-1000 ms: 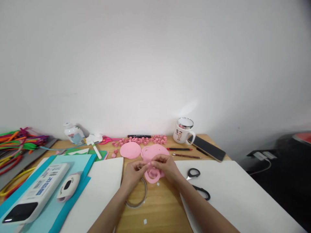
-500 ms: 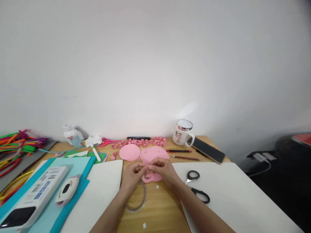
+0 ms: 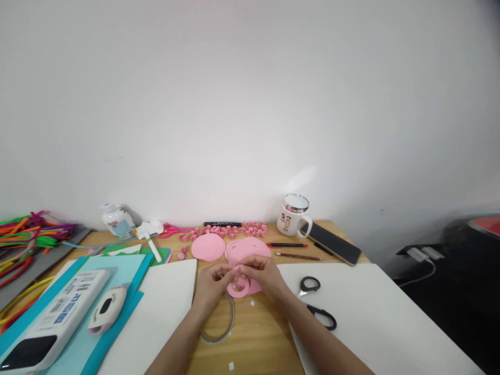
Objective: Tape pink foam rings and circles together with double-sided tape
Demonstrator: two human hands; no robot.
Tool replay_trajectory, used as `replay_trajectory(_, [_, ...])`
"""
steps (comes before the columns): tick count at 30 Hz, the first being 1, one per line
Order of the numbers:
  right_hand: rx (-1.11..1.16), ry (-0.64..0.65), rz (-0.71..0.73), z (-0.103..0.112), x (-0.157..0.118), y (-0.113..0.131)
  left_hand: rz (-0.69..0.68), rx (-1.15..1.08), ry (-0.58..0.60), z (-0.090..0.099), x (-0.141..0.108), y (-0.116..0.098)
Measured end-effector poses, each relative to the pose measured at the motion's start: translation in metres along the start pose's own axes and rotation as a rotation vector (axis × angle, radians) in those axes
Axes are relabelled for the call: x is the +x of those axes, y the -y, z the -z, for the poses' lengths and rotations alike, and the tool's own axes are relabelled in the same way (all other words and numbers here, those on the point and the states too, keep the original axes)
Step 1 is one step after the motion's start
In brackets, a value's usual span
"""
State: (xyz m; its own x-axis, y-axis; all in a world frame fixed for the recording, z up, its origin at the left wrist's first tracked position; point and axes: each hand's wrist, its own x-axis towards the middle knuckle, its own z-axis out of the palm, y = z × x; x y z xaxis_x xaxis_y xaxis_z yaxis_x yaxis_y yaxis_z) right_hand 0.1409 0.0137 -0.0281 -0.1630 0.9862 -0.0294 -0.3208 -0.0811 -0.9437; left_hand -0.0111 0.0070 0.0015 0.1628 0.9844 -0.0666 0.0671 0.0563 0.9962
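I have one curled pink paper strip [image 3: 237, 295] pinched between both hands, just above the wood tabletop [image 3: 253, 338], its loop hanging below my fingertips. My left hand [image 3: 213, 284] grips it thumb against bent forefinger, forearm angling in from between seven and eight o'clock; my right hand [image 3: 263, 273] pinches it the same way, forearm slanting in from four. My wrists are low, knuckles up, fingertips meeting. Taking the strip as the dial's centre, two piles of pink paper discs lie close by, one pile [image 3: 208, 247] at eleven, the other [image 3: 250, 250] at one, partly behind my right hand. One tape roll [image 3: 216, 341] sits at seven, one pair of black-handled scissors [image 3: 303, 292] just past three, one pencil [image 3: 299, 257] and one phone [image 3: 332, 244] around two, one mug [image 3: 291, 221] between one and two. Farther out at twelve are pink paper rosettes [image 3: 222, 230], too many to count, with one marker [image 3: 222, 224] behind.
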Motion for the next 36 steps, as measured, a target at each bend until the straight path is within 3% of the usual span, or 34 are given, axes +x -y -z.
replay_trajectory(7, [-0.044, -0.057, 0.015, -0.0008, 0.0003, 0.002, -0.003, 0.005, 0.017, -0.0009, -0.0014, -0.003])
replay_trajectory(14, [-0.049, 0.006, 0.015, 0.0, 0.0004, 0.0022, -0.004, 0.03, 0.022, 0.0001, -0.0012, -0.0066])
replay_trajectory(21, [-0.054, -0.039, 0.019, 0.0, -0.0007, 0.0048, -0.017, 0.047, 0.055, 0.0008, -0.0009, -0.0043])
replay_trajectory(31, [-0.063, 0.024, 0.038, 0.0005, 0.0012, 0.0025, -0.02, 0.03, 0.036, 0.0026, -0.0003, -0.0054])
replay_trajectory(36, [-0.016, 0.013, 0.034, -0.0021, 0.0002, 0.005, -0.038, 0.033, 0.081, 0.0038, 0.0014, 0.0008])
